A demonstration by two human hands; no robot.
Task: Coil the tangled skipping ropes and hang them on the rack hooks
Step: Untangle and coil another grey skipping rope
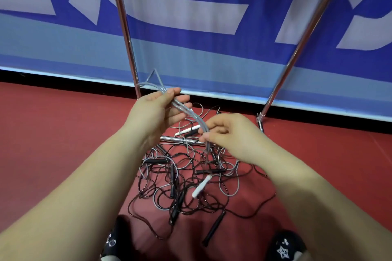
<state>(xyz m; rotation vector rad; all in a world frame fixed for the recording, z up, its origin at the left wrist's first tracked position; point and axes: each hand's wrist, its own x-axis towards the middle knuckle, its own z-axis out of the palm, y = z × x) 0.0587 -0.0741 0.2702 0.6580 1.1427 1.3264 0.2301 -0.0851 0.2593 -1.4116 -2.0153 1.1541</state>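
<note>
Skipping ropes (186,182) lie in a tangle on the red floor (63,125), black and white handles mixed in, between the rack's two chrome uprights (125,34). Above the heap, both hands hold a bundle of grey rope (191,114): the left hand (157,112) has its grip curled round the upper end, the right hand (229,131) pinches the lower end.
</note>
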